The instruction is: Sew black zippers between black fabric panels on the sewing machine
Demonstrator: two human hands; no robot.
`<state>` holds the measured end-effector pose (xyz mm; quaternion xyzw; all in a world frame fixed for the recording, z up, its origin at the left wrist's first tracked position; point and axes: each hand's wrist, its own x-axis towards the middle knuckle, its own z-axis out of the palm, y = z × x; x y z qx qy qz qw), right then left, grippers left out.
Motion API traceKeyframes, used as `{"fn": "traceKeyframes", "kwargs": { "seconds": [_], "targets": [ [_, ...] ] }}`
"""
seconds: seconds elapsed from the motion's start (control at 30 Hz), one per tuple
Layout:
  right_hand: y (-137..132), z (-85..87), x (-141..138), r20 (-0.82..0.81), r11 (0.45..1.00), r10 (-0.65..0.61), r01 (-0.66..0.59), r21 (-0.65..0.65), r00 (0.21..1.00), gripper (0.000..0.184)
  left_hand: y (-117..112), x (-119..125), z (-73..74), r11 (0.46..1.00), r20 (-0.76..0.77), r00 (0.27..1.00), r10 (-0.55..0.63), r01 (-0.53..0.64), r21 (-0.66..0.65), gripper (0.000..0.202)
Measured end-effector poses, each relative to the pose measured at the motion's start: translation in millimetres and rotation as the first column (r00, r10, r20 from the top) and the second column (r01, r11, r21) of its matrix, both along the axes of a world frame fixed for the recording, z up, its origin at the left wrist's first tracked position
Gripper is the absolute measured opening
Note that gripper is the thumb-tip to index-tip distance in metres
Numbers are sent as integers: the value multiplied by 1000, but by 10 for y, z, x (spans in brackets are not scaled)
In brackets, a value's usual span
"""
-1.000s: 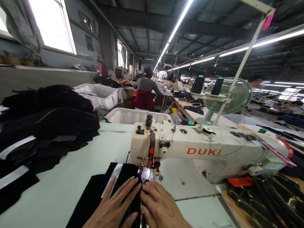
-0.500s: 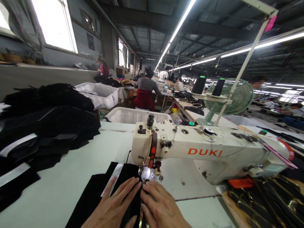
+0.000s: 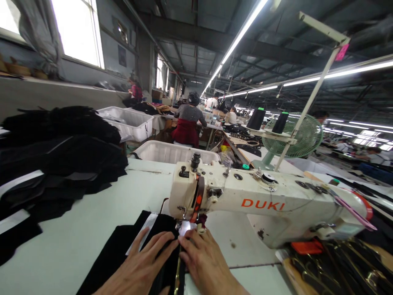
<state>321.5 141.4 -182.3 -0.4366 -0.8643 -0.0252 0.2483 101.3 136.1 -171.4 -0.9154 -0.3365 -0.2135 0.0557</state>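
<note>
The left hand (image 3: pixel 139 260) presses flat, fingers slightly apart, on one black cloth piece (image 3: pixel 109 252); the right hand (image 3: pixel 205 258), fingers bent together, rests at its right edge, any pinch hidden. The cloth lies under and left of the left hand, long axis running forward toward one sewing machine (image 3: pixel 227 194); beyond stand two thread cones (image 3: pixel 256 119)

Black flat fabric panel (image 3: pixel 106 254), angular outline, pale shiny strip (image 3: pixel 144 229) slanting across its far part; flat on pale green tabletop (image 3: pixel 61 246). Narrow black-and-gold strip (image 3: pixel 177 274) along panel's right side, lengthwise.
</note>
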Motion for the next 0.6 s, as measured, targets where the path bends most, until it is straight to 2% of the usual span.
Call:
{"fn": "traceKeyframes", "kwargs": {
  "seconds": [0.13,0.27,0.4,0.6],
  "targets": [
    [114,-28,3,7,998,-20,20,66,1000,34,66,6,91,1000,11,1000,-7,7,12,62],
    [91,-49,22,-52,989,18,-10,146,998,25,46,13,157,999,-37,999,-22,23,24,57],
    [62,-70,18,-85,986,36,-21,165,996,25,34,26,140,1000,-47,999,-13,13,2,57],
    [103,-74,-37,-109,985,28,-9,173,994,23,49,45,91,997,-108,994,24,-16,74,56]
  ]
}}
